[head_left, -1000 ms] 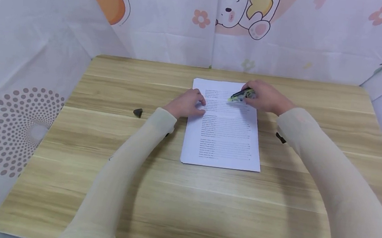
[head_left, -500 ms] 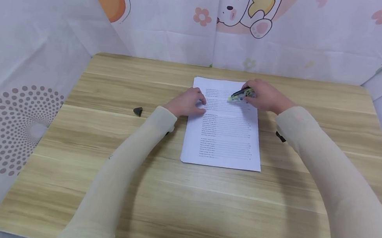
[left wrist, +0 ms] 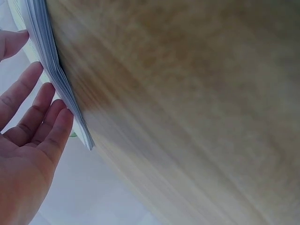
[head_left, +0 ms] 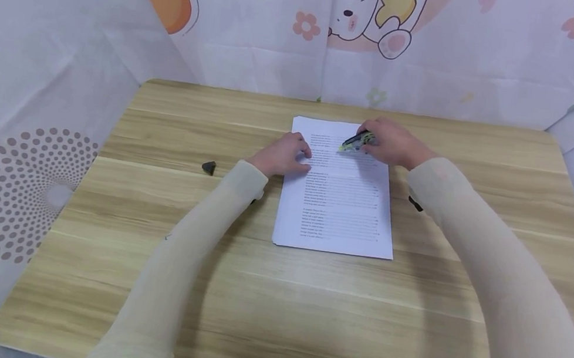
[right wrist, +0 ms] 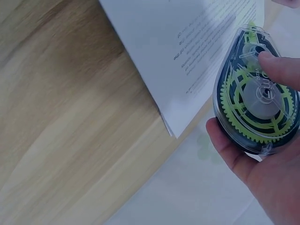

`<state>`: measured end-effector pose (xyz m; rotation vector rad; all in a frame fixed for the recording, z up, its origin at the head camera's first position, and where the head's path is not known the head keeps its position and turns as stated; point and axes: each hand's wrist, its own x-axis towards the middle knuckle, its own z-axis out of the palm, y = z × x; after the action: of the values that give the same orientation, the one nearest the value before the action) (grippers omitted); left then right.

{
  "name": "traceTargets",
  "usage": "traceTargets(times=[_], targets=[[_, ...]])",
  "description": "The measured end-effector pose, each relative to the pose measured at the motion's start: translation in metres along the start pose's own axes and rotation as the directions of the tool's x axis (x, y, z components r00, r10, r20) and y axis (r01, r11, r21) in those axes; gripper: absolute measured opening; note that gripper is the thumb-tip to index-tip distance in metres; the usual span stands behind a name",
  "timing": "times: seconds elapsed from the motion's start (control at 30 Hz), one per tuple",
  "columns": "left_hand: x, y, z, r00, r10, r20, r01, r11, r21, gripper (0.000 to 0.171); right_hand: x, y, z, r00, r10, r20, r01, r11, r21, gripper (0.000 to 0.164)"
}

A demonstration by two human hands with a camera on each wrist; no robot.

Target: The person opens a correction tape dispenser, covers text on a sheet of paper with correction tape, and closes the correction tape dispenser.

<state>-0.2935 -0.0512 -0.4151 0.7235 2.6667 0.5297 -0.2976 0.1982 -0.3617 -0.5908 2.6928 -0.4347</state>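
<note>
A stack of printed paper [head_left: 338, 196] lies on the wooden table, its several sheets showing at the edge in the left wrist view. My right hand [head_left: 392, 142] grips a correction tape dispenser [right wrist: 260, 96], clear-cased with lime-green gears. Thumb on one face and fingers on the other, it points the green tip [head_left: 342, 148] down at the upper text lines. My left hand [head_left: 283, 155] rests on the left side of the page, with loosely bent, spread fingertips [left wrist: 63, 122] along the edge of the stack.
A small black wedge-shaped piece [head_left: 208, 168] sits on the wooden table [head_left: 272, 307] left of the left forearm. Another black piece [head_left: 415, 203] lies beside the right sleeve. A patterned white curtain [head_left: 261, 34] hangs behind the table's far edge.
My right hand has slid slightly left across the page with the correction tape dispenser. The left hand keeps its place on the paper. The head view has shifted a little.
</note>
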Motion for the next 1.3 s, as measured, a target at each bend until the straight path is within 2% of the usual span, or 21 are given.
traceTargets(times=[0.5, 0.77, 1.0, 1.3], targets=[[-0.001, 0.002, -0.002, 1.0, -0.02, 0.011, 0.02, 0.999, -0.031, 0.03, 0.005, -0.004, 0.001, 1.0, 0.018, 0.019, -0.017, 1.0, -0.021, 0.039], [-0.001, 0.004, -0.003, 0.999, -0.036, 0.022, 0.036, 0.999, -0.021, 0.03, 0.012, -0.007, 0.003, 0.999, -0.045, 0.0, 0.045, 0.998, -0.052, 0.038], [-0.002, 0.004, -0.002, 0.999, -0.031, 0.026, 0.032, 0.999, -0.025, 0.031, 0.016, -0.01, 0.005, 0.999, -0.034, 0.024, 0.036, 0.997, -0.074, 0.038], [0.0, 0.001, -0.002, 0.999, -0.025, 0.024, 0.026, 0.999, -0.032, 0.031, 0.02, -0.012, 0.006, 0.997, -0.075, 0.013, 0.076, 0.993, -0.087, 0.036]])
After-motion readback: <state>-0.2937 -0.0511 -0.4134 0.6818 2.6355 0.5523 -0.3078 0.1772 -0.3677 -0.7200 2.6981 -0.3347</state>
